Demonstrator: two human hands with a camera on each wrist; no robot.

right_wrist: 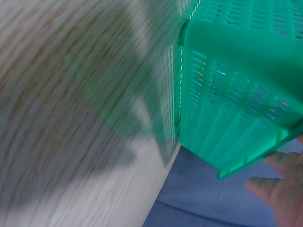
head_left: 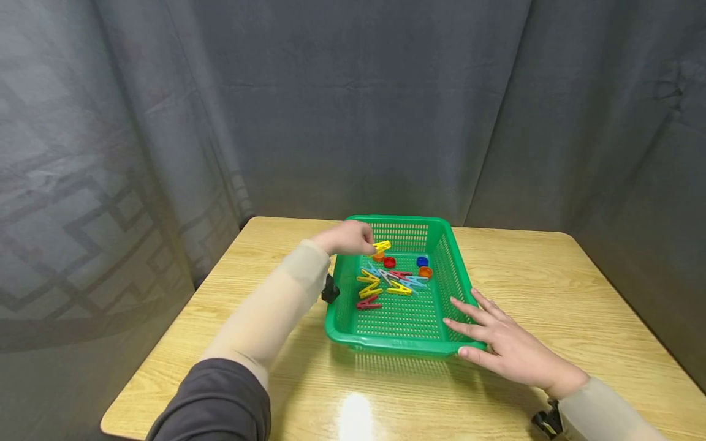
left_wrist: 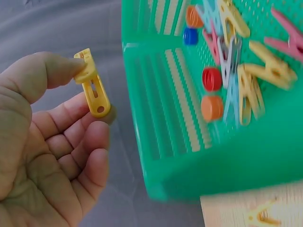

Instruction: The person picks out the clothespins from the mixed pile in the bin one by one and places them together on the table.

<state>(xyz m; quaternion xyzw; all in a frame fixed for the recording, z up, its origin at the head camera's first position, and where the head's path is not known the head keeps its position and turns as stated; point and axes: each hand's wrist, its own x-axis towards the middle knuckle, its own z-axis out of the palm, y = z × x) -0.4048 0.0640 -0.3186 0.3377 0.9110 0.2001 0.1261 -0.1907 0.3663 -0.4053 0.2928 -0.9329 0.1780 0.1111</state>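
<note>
Yellow clothespin (head_left: 382, 246) is pinched between thumb and forefinger of the left hand (head_left: 346, 237), just beyond the fingertips; in the head view it shows against the far left part of the green basket (head_left: 386, 343), clear of the items on the basket's floor. Left forearm reaches forward across the basket's left side, with the back of the hand uppermost and the remaining fingers loosely bent. Right hand (head_left: 510, 343) lies at the basket's near right corner, palm down, fingers straight and spread across the rim, thumb by the near edge, grasping nothing. Basket contents noted: red cap (head_left: 389, 263) and blue cap (head_left: 422, 261) toward the far side, with further clothespins (head_left: 399, 288) scattered from the middle to the left. Outside the basket, a blurred yellow clip (left_wrist: 263, 213) lies on the table (head_left: 551, 288).
</note>
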